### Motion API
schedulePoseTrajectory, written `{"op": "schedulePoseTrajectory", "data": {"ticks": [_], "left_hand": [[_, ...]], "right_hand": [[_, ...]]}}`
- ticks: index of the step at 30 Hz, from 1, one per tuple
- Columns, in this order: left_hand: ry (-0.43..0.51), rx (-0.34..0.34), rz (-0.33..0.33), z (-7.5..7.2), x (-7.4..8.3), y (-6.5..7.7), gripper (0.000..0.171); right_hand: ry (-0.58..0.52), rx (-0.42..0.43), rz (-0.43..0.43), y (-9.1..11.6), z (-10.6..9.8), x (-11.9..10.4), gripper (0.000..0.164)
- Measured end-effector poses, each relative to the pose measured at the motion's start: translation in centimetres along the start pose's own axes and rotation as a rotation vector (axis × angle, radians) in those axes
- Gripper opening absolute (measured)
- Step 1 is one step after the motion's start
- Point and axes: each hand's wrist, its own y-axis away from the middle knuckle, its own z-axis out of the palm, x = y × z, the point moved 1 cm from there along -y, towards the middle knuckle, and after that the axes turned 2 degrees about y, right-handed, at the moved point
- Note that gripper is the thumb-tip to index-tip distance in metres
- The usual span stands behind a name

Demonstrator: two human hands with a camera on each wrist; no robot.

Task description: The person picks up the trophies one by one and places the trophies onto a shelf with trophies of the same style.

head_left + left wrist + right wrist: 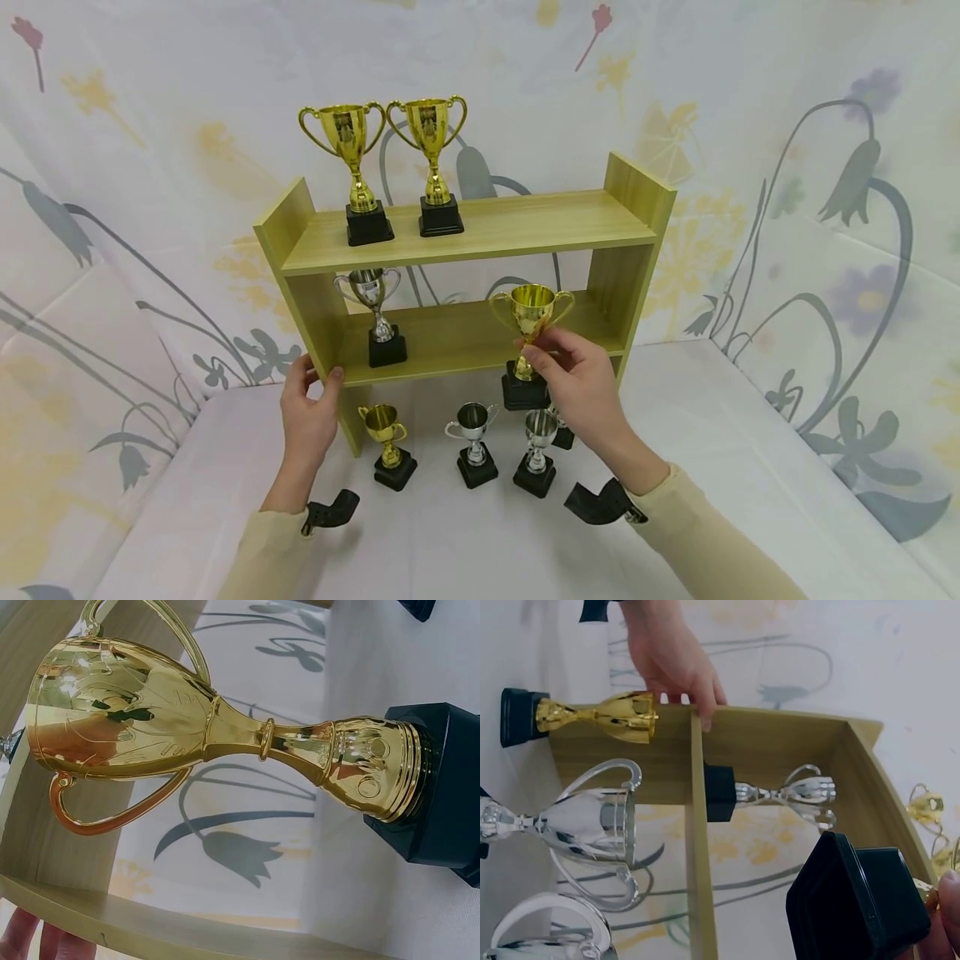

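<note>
My right hand (583, 385) pinches the stem of a gold trophy cup (532, 310) with two handles, in front of the middle board on the right. Its black base (855, 907) hangs just below that board in the head view. At the left, my left hand (307, 421) grips the side panel of the wooden shelf (480, 229), thumb on the front edge. A silver trophy (380, 321) stands at the left of the middle board. Two gold trophies, one at the far left (358, 167) and another beside it (435, 162), stand on top.
On the white tabletop stand a small gold trophy (388, 442) and several silver ones, including one in the middle (474, 442) and one to its right (537, 450). Another silver trophy (562, 433) is partly hidden behind my right hand. A flower-patterned cloth (780, 133) hangs behind the shelf.
</note>
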Motion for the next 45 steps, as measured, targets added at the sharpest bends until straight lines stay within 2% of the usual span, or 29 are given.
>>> {"op": "schedulePoseTrajectory", "data": {"ticks": [16, 23, 28, 36, 45], "left_hand": [[0.005, 0.002, 0.009, -0.1, 0.0, 0.1, 0.041], [0.004, 0.001, 0.006, 0.0, 0.0, 0.1, 0.041], [-0.005, -0.002, 0.003, 0.0, 0.1, 0.1, 0.041], [0.033, 0.004, 0.007, 0.1, 0.2, 0.1, 0.039], [-0.001, 0.002, -0.004, 0.1, 0.1, 0.0, 0.039]], "right_hand": [[0.042, 0.015, -0.021, -0.7, -1.3, -0.3, 0.020], [0.023, 0.021, -0.016, -0.9, -1.8, -0.5, 0.022], [0.028, 0.033, -0.028, -1.3, -2.1, -0.7, 0.021], [0.053, 0.059, -0.052, -1.8, -2.7, -1.2, 0.019], [0.047, 0.089, -0.094, -2.7, -3.6, -2.3, 0.019]]}}
